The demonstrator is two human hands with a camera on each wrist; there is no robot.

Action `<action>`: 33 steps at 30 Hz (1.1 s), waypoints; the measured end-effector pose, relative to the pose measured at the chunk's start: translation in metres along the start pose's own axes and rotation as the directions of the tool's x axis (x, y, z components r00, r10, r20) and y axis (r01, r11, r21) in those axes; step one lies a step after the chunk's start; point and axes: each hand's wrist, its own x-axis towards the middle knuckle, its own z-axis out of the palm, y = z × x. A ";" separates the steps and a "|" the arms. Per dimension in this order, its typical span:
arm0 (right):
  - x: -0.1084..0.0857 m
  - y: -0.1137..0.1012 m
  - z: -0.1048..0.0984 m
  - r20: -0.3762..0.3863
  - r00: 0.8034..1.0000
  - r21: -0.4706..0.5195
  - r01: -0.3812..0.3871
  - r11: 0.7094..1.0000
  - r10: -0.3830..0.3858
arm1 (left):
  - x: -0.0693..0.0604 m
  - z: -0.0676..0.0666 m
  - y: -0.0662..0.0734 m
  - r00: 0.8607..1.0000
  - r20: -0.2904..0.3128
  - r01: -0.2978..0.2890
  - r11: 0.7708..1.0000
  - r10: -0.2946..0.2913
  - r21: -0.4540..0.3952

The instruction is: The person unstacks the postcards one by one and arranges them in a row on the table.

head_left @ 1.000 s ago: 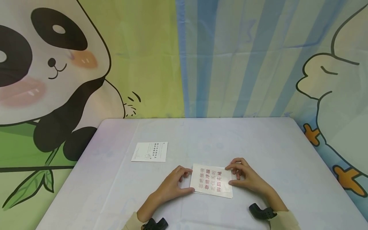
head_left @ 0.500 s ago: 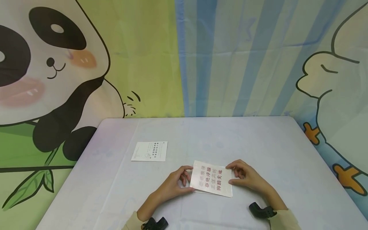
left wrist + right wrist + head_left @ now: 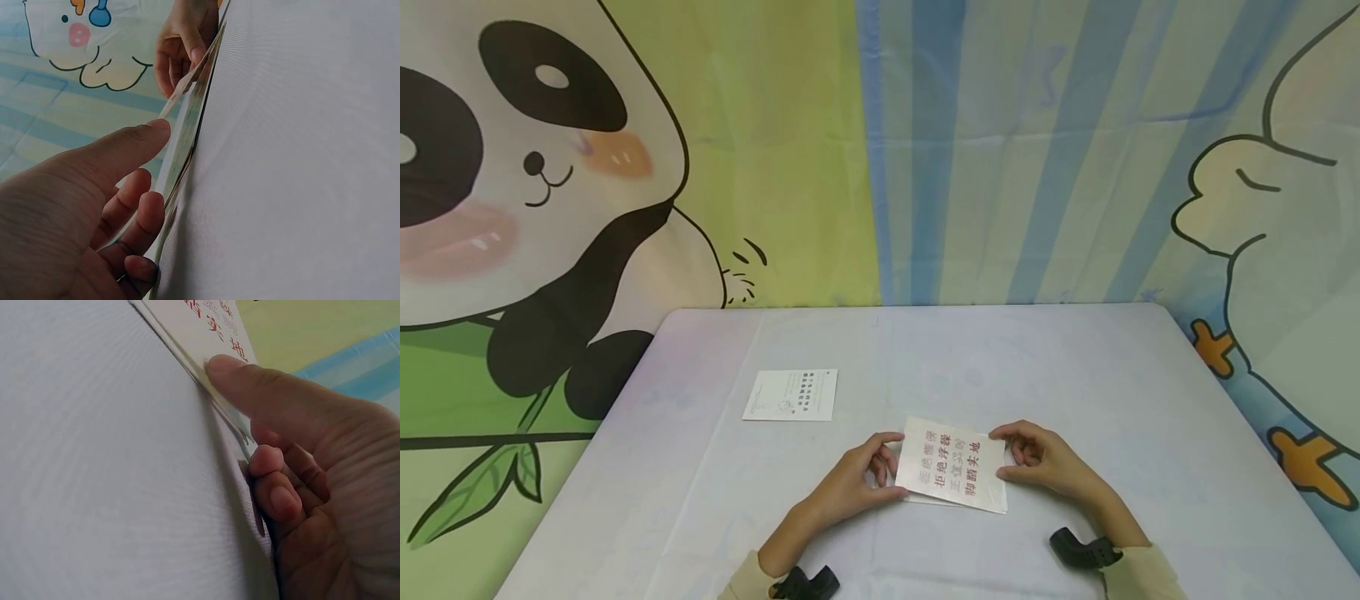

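A few thin white sheets or cards (image 3: pixel 951 465) with red characters lie stacked between the two hands, the top one slightly turned over the one below. The left hand (image 3: pixel 859 477) pinches the top sheet's left side between thumb and fingers. In the left wrist view, that hand's thumb (image 3: pixel 144 140) lies on the lifted sheet (image 3: pixel 178 97), apart from the layers below. At the right edge, the right hand (image 3: pixel 1048 462) pinches the stack; the right wrist view shows its thumb (image 3: pixel 250 381) on the printed face (image 3: pixel 206 334), other fingers curled at the edge.
Another white card (image 3: pixel 792 395) with dark print lies farther back to the left on the white-covered table (image 3: pixel 1037 358). Behind stands a printed cloth backdrop (image 3: pixel 790 150) with a panda. Each wrist wears a black device (image 3: pixel 1082 551).
The top sheet's upper left corner has risen and turned slightly, showing more of the layer beneath. The left fingers have shifted a little; the right fingers have moved slightly down.
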 end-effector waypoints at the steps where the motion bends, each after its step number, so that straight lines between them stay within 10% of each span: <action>1: 0.000 0.001 0.000 -0.002 1.000 -0.001 0.010 1.000 -0.010 | 0.000 0.000 0.000 1.000 -0.001 -0.002 1.000 0.002 -0.003; 10: -0.004 0.003 -0.004 -0.046 0.995 0.053 0.094 0.994 -0.091 | 0.004 0.003 0.000 1.000 0.007 -0.011 1.000 0.011 -0.020; 24: 0.002 -0.001 0.000 -0.067 0.998 0.242 0.032 0.970 -0.016 | 0.003 -0.004 0.001 1.000 -0.019 -0.024 0.999 0.025 0.043; 33: 0.015 -0.013 0.012 -0.266 0.936 0.293 -0.148 0.944 0.230 | 0.003 -0.007 0.004 0.997 -0.075 0.014 0.998 -0.009 0.068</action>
